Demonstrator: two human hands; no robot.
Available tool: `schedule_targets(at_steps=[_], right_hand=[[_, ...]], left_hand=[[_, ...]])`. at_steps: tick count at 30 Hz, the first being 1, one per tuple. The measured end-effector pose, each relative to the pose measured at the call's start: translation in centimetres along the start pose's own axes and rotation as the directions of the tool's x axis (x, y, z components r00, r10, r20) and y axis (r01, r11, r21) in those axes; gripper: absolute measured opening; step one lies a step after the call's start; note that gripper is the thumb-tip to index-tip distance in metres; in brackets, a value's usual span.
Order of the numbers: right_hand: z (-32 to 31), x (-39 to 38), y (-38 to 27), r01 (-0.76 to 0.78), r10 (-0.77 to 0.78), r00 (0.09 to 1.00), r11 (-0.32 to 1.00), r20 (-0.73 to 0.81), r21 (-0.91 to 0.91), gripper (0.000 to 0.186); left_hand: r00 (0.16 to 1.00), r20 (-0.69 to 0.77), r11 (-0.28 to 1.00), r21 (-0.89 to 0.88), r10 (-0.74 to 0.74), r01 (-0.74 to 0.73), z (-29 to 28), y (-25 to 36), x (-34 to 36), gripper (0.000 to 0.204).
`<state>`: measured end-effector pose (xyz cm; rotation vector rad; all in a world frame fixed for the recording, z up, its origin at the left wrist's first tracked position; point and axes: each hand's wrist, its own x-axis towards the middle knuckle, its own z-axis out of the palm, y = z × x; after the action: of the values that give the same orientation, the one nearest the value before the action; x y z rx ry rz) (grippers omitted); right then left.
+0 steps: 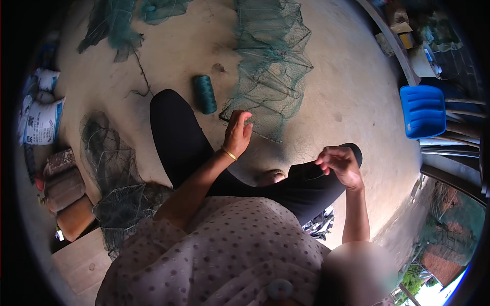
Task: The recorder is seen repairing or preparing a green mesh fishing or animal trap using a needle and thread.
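Note:
My left hand [238, 136], with a yellow bracelet at its wrist, is held over the near edge of a green mesh net [273, 71]. Its fingers are curled in toward the thumb; what they grip, if anything, is too small to make out. Above my bent knee, the fingers of my right hand [343, 166] are pinched together. A fine dark thread [312, 178] shows faintly just below them. On the floor left of the net lies a spool of dark green twine [204, 95].
Dark netting [109, 148] lies at my left, with more green netting [115, 25] farther off. White printed sacks [43, 120] and brown bundles [65, 188] line the left side. At right, a blue shovel blade [423, 112] rests by several long handles [462, 122].

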<state>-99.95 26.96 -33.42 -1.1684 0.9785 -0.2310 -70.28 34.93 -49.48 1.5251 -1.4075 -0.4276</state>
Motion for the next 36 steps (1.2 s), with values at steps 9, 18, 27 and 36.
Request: schedule_targets(at_steps=[9, 18, 27, 36], right_hand=[[-10.5, -4.8, -0.8, 0.12, -0.171, 0.853, 0.984, -0.493, -0.132, 0.019], [-13.8, -1.1, 1.2, 0.03, -0.125, 0.87, 0.979, -0.478, -0.203, 0.019], [-8.9, 2.6, 1.0, -0.21, -0.246, 0.814, 0.72, -0.526, -0.662, 0.026], [7.2, 8.1, 3.0, 0.237, -0.45, 0.888, 0.628, -0.098, -0.741, 0.008]], left_hand=[[0.985, -0.027, 0.985, 0.043, -0.169, 0.17, 1.9, -0.3, -0.3, 0.035], [0.972, -0.114, 0.924, 0.306, -0.205, 0.231, 2.7, -0.1, 1.0, 0.032], [0.944, -0.109, 0.906, 0.263, -0.313, 0.331, 3.0, -1.8, 0.7, 0.016], [0.952, -0.117, 0.943, 0.147, -0.281, 0.297, 2.8, -0.6, 0.5, 0.016]])
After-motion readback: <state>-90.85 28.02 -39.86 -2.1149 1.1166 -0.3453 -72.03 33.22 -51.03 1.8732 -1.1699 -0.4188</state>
